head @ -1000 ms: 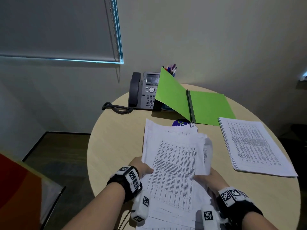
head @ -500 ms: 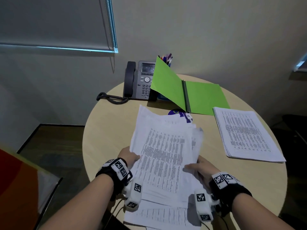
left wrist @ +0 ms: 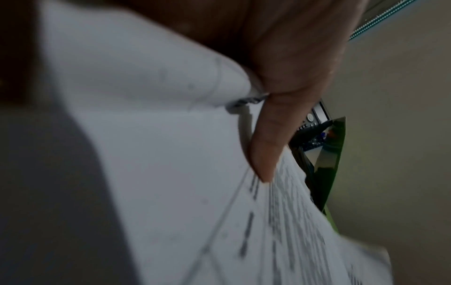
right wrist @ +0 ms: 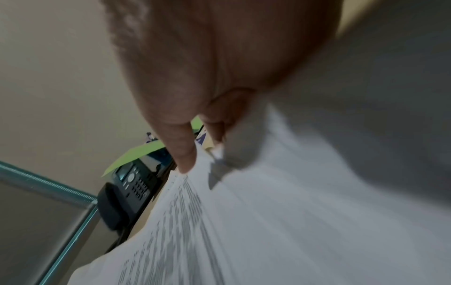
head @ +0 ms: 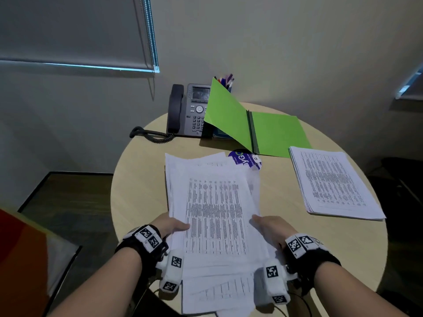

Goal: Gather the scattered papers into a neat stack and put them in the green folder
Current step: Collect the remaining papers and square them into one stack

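A loose bundle of printed papers [head: 215, 209] is held over the near middle of the round table [head: 142, 175]. My left hand [head: 171, 225] grips its left edge, thumb on top of the sheets [left wrist: 171, 173]. My right hand [head: 270, 225] grips the right edge, thumb on top of the paper [right wrist: 256, 221]. More sheets [head: 219, 291] lie skewed under the bundle at the table's near edge. The green folder [head: 258, 126] lies open at the back, its left cover propped up. A squared stack of papers [head: 332, 184] lies at the right.
A grey desk phone [head: 187, 110] with a coiled cord stands at the back left. A pen cup [head: 225, 82] shows behind the folder's raised cover. A round purple item [head: 245, 159] peeks out past the bundle's far edge. A chair [head: 27, 259] stands at the lower left.
The bundle's bent right side has flattened and its sheets have drawn closer together between my hands. My right thumb now lies on top of the right edge.
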Tool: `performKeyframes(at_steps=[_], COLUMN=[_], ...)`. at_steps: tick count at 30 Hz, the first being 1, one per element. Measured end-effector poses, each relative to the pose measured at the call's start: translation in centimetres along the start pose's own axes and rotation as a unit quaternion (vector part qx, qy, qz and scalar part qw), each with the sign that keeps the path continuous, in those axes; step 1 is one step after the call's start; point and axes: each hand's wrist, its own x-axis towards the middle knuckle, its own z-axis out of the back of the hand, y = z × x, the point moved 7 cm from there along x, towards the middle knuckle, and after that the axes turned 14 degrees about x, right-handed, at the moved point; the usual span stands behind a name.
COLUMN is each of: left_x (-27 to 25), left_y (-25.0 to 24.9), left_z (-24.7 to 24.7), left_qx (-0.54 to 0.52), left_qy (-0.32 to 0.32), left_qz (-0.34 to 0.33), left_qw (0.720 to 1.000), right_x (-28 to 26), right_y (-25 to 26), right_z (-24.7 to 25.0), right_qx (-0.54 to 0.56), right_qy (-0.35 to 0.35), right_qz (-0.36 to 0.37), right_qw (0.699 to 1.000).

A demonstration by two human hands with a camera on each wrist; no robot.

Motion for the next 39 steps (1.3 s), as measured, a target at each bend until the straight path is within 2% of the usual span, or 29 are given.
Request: performKeyframes(at_steps=[2,4,6,9,13,16,19,22,24,27,30,33,36,39], left_x=[0.2,0.1,-0.7,-1.5,-4.1,-7.2,-10.5,-12.9,-12.7,-11.3,-9.6,-8.2,-8.2,-9.6], left_y=[0.8,1.2,0.4,-1.3,-5.5,-9.8,-14.0,-16.2,-16.3,-15.0,-13.0,-11.8,-12.2,-13.7], left_z=[-0.4,-1.0,-1.6,-1.5,1.5,5.5,9.2,11.8,11.8,9.6,6.7,5.9,7.3,8.8], left_qx=[-0.006,-0.020,-0.039,-0.048,-0.143,-0.238,-0.262,-0.255,-0.232,-0.214,-0.212,-0.215,-0.203,-0.224], left_qy=[0.030,0.060,0.071,0.019,-0.049,-0.098,-0.155,-0.201,-0.205,-0.201,-0.183,-0.158,-0.179,-0.214], left_qz=[0.000,-0.007,-0.027,-0.065,-0.150,-0.246,-0.323,-0.373,-0.378,-0.367,-0.316,-0.290,-0.307,-0.344], left_qw=[1.000,0.998,0.996,0.997,0.977,0.934,0.896,0.869,0.872,0.883,0.906,0.919,0.912,0.886], right_x=[0.6,0.6,0.7,0.3,-0.5,-1.8,-4.2,-6.6,-7.2,-6.1,-4.2,-3.5,-3.8,-4.6], right_y=[0.0,-1.1,-2.6,-2.9,1.5,6.8,12.4,15.0,15.1,12.8,9.8,8.7,9.0,10.4], right_z=[0.8,0.6,0.0,-0.9,-0.2,1.8,4.0,5.2,5.4,4.3,3.3,3.2,3.5,4.1], right_qx=[0.059,0.107,0.091,0.078,0.196,0.251,0.257,0.259,0.247,0.241,0.246,0.256,0.283,0.308], right_qy=[-0.015,0.007,0.027,0.010,-0.022,-0.059,-0.105,-0.132,-0.137,-0.107,-0.107,-0.109,-0.106,-0.120], right_qz=[0.004,-0.023,-0.058,-0.051,0.063,0.165,0.279,0.337,0.349,0.306,0.267,0.264,0.270,0.296], right_qw=[0.998,0.994,0.994,0.996,0.978,0.952,0.919,0.896,0.893,0.915,0.926,0.923,0.914,0.896])
